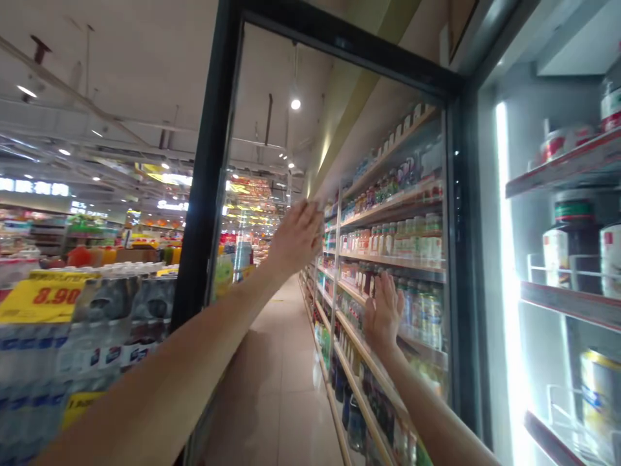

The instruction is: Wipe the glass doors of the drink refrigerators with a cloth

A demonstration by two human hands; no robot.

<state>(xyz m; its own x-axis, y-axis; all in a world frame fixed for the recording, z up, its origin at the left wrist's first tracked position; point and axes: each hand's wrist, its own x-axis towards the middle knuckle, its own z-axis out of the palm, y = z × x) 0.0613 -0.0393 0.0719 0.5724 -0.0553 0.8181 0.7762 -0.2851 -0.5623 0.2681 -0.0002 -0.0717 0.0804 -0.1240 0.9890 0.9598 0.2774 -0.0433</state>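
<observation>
Our left hand (295,238) and right hand (383,310), both open with fingers spread and gripping nothing, lay flat on the black-framed glass door (206,181) of a supermarket chiller at center frame. Shelved bottles (392,243) stood beyond the pane, and tins (572,243) sat on lit chiller shelves (557,165) at right. A yellow 8.90 price sign (43,298) stood by wrapped bottled water (116,323) at lower left, beside a tiled aisle floor (272,388).
</observation>
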